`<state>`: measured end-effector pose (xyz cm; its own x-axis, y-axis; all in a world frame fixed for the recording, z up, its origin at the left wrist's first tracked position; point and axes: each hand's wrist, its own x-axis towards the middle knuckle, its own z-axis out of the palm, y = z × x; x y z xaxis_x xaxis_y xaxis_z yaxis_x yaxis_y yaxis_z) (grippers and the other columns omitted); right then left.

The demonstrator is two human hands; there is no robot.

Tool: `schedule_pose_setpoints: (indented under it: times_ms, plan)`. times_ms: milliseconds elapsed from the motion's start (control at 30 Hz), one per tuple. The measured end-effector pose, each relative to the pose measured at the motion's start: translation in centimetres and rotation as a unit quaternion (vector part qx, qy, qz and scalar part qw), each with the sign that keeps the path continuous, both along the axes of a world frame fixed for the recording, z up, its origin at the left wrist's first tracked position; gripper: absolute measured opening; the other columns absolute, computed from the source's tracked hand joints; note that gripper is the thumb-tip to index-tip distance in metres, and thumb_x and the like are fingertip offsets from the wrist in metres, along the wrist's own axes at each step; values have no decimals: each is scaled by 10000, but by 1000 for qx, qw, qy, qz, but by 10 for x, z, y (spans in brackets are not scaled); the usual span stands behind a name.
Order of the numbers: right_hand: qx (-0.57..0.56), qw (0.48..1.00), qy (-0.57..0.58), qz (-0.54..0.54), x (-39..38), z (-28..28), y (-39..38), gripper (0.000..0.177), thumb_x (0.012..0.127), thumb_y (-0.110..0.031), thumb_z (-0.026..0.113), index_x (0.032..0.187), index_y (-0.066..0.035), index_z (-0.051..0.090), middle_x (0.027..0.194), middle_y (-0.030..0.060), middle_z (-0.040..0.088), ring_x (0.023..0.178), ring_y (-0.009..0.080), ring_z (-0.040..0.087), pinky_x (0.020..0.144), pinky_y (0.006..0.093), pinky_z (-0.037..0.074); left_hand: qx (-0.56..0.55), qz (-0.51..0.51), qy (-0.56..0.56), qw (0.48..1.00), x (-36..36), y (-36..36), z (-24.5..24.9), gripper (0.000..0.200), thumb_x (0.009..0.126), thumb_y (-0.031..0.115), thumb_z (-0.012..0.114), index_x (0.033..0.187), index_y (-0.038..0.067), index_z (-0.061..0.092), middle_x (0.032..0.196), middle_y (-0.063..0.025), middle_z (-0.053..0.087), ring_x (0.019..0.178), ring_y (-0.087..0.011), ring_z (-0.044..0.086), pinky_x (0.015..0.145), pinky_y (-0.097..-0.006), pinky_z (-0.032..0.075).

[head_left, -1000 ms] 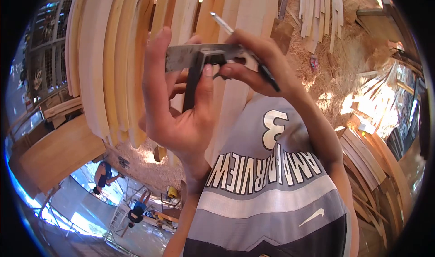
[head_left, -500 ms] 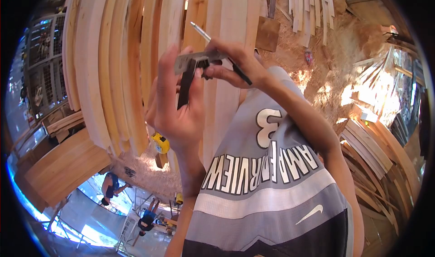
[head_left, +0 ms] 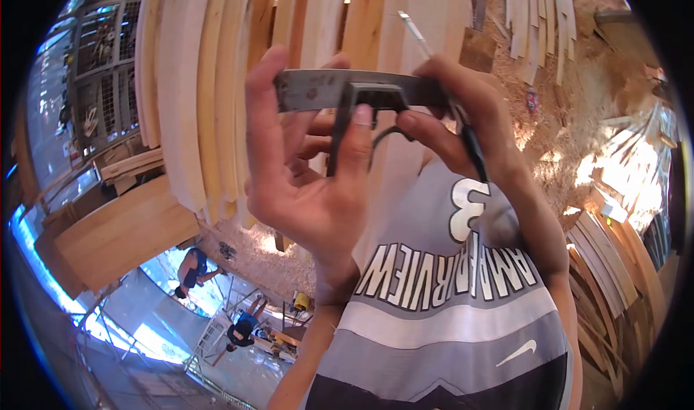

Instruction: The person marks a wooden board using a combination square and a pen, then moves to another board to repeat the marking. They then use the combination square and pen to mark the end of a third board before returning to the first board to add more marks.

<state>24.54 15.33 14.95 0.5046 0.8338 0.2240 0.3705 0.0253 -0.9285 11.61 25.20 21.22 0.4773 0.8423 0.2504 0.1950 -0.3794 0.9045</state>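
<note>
We are holding both hands raised close in front of the chest, forearms angled upward, and between them we are gripping a metal square (head_left: 325, 90). Its grey blade is lying level across the view and its dark stock is hanging down from the blade's middle.

Our left hand (head_left: 311, 193) is turned palm toward us, with the wrist bent back. The thumb is pressing flat against the stock from the front, while the fingers are curling up behind the blade. The forefinger is reaching past the blade's left end.

Our right hand (head_left: 455, 113) is coming in from the right with its elbow low beside the grey shirt (head_left: 448, 294). Its fingers are folding over the top of the blade's right end, and the thumb is pushing up from below, so the blade is being pinched between them. The same hand is also carrying a dark pen (head_left: 471, 141) tucked between its fingers, with the silver tip pointing up and away.

Behind the hands, pale curved planks (head_left: 181, 84) are standing side by side, and wood shavings (head_left: 564, 106) are covering the ground to the right. Two other people (head_left: 191, 272) are working well apart from us.
</note>
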Motion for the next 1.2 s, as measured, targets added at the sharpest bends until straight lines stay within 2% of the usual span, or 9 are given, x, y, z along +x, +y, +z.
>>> schedule_pose_setpoints:
  times_ms: [133,200,433,500,733,900,1200]
  plan:
    - [-31,999,7,-17,-1,15,-8,335,846,-290,849,928,-45,636,644,85,574,563,242,587,537,356,446,-9,4,-18,1000,0,-2,-2,727,822,-89,758,1485,-1,473,1163,-289,732,785,-114,733,581,-152,504]
    - [-49,998,-26,-33,-2,20,-11,340,848,-300,849,908,-48,629,651,91,586,561,255,595,540,363,448,-19,6,-19,1000,0,-2,1,727,824,-85,758,1487,-1,472,1168,-287,731,790,-116,733,588,-155,510]
    - [-41,997,-9,-60,-6,28,-13,365,837,-331,854,885,-53,623,656,97,604,562,271,612,544,365,450,-50,13,-16,999,2,-6,9,728,828,-50,768,1490,4,470,1176,-277,733,793,-112,727,622,-172,529]
    - [-52,998,-21,-33,-3,26,-15,348,880,-277,795,967,10,618,652,49,603,579,130,602,546,284,435,-49,11,-16,999,1,-5,8,728,830,-44,772,1491,5,469,1175,-275,734,790,-111,726,621,-172,529]
    - [-61,998,-14,-31,-3,32,-16,377,901,-332,789,943,4,623,643,52,593,563,142,588,536,291,420,-69,2,-21,997,2,-7,11,730,844,-9,790,1495,-1,457,1170,-270,737,793,-112,727,630,-173,533]
    - [-57,997,-10,-60,-4,32,-15,476,928,-451,758,906,4,619,636,58,582,537,151,531,523,307,395,-66,-1,-20,998,1,-6,10,730,849,-1,791,1497,0,455,1165,-269,739,808,-117,733,641,-173,540]
    - [-45,997,-48,-51,-1,34,-15,478,933,-451,759,887,0,611,634,58,581,538,147,536,522,303,398,-62,0,-22,998,1,-6,14,721,857,11,785,1499,5,454,1167,-276,736,815,-121,737,657,-177,544]
